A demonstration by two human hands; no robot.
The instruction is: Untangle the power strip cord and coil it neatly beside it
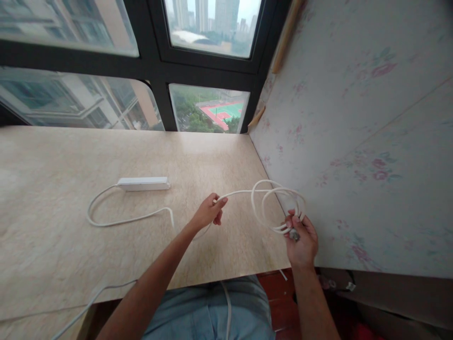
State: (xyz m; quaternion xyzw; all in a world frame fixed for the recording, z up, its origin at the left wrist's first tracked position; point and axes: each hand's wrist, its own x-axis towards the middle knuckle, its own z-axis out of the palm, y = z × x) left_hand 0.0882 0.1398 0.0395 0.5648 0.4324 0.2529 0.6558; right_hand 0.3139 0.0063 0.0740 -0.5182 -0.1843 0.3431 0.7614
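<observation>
A white power strip (144, 183) lies on the stone-look sill, its white cord (127, 221) looping out from its left end. My left hand (210, 210) pinches a stretch of that cord above the sill, and the cord runs on to the right from its fingers. Several loose loops of coiled cord (258, 208) hang from my right hand (301, 236), whose fingers are closed round them. A small grey metallic end, perhaps the plug (293, 234), shows under the right fingers. Part of the cord is hidden behind my left forearm.
Dark-framed windows (208, 71) stand behind the sill (63, 179). Flowered wallpaper covers the wall (354, 141) close to my right hand. Another white cable (88, 302) crosses the sill's front left, and a white cord (227, 307) hangs over my jeans below the edge.
</observation>
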